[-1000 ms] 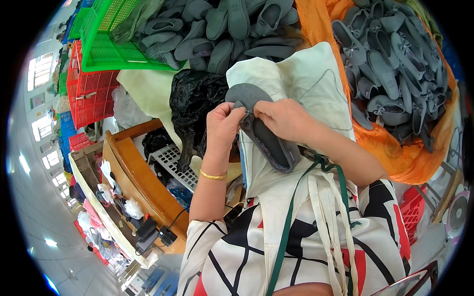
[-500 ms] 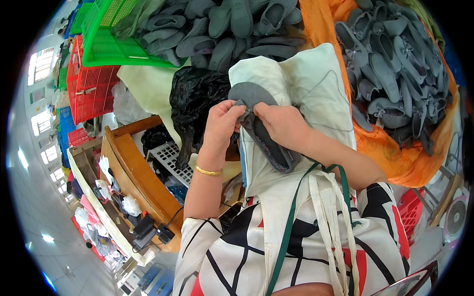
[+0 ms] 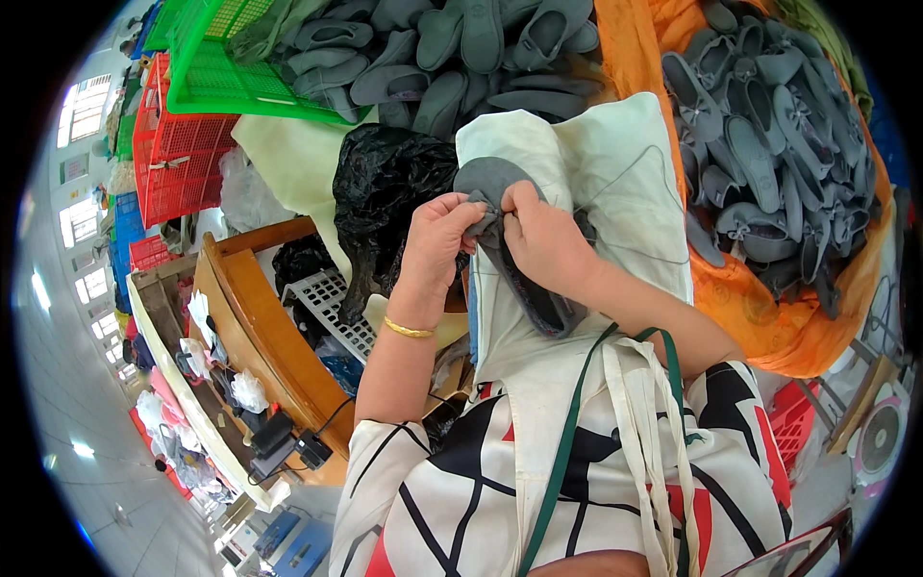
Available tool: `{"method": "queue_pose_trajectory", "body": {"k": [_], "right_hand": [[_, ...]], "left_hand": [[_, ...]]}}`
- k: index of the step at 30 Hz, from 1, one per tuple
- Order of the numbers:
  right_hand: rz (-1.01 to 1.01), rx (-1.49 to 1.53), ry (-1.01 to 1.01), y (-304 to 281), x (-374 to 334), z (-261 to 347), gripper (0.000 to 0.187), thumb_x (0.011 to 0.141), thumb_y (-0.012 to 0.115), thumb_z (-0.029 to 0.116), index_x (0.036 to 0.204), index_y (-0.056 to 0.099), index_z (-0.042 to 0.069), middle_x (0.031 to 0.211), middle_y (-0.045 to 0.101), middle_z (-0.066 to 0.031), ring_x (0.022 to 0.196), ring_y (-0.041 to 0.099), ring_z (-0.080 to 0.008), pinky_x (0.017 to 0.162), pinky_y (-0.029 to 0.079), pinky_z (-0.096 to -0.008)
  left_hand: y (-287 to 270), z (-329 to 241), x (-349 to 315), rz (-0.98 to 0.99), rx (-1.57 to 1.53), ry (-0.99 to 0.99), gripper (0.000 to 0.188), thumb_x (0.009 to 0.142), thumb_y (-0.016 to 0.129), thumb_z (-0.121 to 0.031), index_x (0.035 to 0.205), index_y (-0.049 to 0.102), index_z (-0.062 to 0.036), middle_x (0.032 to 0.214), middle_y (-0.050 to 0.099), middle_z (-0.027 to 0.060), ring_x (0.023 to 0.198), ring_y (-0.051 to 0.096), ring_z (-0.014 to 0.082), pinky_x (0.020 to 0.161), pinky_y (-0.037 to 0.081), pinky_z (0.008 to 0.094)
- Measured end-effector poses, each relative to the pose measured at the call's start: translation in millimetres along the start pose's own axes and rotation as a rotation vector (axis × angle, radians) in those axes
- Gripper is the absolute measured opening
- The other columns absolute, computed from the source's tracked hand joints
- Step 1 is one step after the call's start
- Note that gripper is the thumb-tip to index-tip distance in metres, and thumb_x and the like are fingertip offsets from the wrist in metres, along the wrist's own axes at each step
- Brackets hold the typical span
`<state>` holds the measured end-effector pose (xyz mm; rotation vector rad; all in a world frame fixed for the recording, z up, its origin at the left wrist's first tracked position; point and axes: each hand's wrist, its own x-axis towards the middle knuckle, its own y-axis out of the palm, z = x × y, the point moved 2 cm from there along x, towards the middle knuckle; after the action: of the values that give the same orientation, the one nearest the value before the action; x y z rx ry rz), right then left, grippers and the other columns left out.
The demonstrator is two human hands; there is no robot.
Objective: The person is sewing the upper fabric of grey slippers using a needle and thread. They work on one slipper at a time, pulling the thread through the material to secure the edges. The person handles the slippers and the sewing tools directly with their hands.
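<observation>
The grey shoe (image 3: pixel 524 288) is lying mid-frame on a white cloth (image 3: pixel 625 188), which is probably cushioning it. The left hand (image 3: pixel 435 245) is pinching the fabric (image 3: pixel 481 204) on it, seemingly keeping that steady; the right hand (image 3: pixel 550 242) is curling narrowly beside, its exact grip impossible to tell. The left forearm is standing near upright; the right is slanting in from lower right.

Left: pale wall (image 3: pixel 65 196), row of bright windows (image 3: pixel 85 111) | beyond: grey ceiling (image 3: pixel 67 375), lit lamps (image 3: pixel 84 449) | nearer on left: brown wooden desk (image 3: pixel 286 344), slanting across view | far lower right: round-grilled fan (image 3: pixel 877 435), pink and white
</observation>
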<state>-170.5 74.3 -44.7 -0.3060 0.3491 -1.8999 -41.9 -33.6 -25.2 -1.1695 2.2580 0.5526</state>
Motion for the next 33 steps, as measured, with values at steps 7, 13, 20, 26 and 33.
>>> {"method": "queue_pose_trajectory", "body": {"k": [7,13,20,26,33], "right_hand": [[0.179,0.079,0.112,-29.9,25.8,5.9,0.009,0.092,0.057,0.007,0.099,0.053,0.002,0.077,0.061,-0.016,0.068,0.06,-0.0323,0.065,0.048,-0.0402],[-0.067,-0.01,-0.24,-13.4,31.6,-0.6,0.01,0.095,0.057,0.015,0.093,0.059,0.006,0.078,0.059,-0.0083,0.062,0.058,-0.0267,0.061,0.048,-0.0355],[0.09,0.994,0.4,-21.5,52.2,-11.0,0.023,0.105,0.047,0.029,0.095,0.054,0.01,0.076,0.062,-0.0028,0.052,0.056,-0.0063,0.044,0.042,-0.0192],[0.221,1.088,0.476,-17.6,38.9,-17.0,0.022,0.105,0.048,0.03,0.096,0.053,0.01,0.07,0.061,-0.002,0.051,0.056,-0.0078,0.042,0.043,-0.0199],[0.016,1.1,0.489,-61.6,29.1,-34.4,0.019,0.101,0.055,0.027,0.095,0.058,0.01,0.059,0.048,0.0041,0.045,0.043,-0.0066,0.039,0.033,-0.0225]], "left_hand": [[3.5,1.2,-0.5,-0.004,0.064,0.064,0.011,0.086,0.071,-0.014,0.084,0.07,-0.0039,0.071,0.065,-0.0022,0.054,0.051,0.0037,0.051,0.04,0.0185],[8.2,3.3,0.1,-0.022,0.131,0.126,0.009,0.087,0.072,-0.012,0.084,0.07,-0.0032,0.071,0.064,-0.0026,0.053,0.049,0.003,0.05,0.039,0.0176],[14.6,2.2,-15.6,-0.157,0.222,0.233,0.023,0.096,0.067,-0.026,0.089,0.064,-0.0033,0.07,0.059,-0.0023,0.053,0.05,0.0046,0.049,0.041,0.0186],[11.9,22.8,-33.4,-0.273,0.285,0.127,0.033,0.097,0.066,-0.033,0.081,0.056,-0.0054,0.065,0.055,-0.0008,0.051,0.05,0.0056,0.047,0.043,0.02],[-0.1,32.4,-6.9,-0.209,0.058,0.265,0.023,0.094,0.07,-0.021,0.08,0.057,-0.0074,0.063,0.056,-0.0013,0.05,0.05,0.0051,0.047,0.043,0.0196]]}}
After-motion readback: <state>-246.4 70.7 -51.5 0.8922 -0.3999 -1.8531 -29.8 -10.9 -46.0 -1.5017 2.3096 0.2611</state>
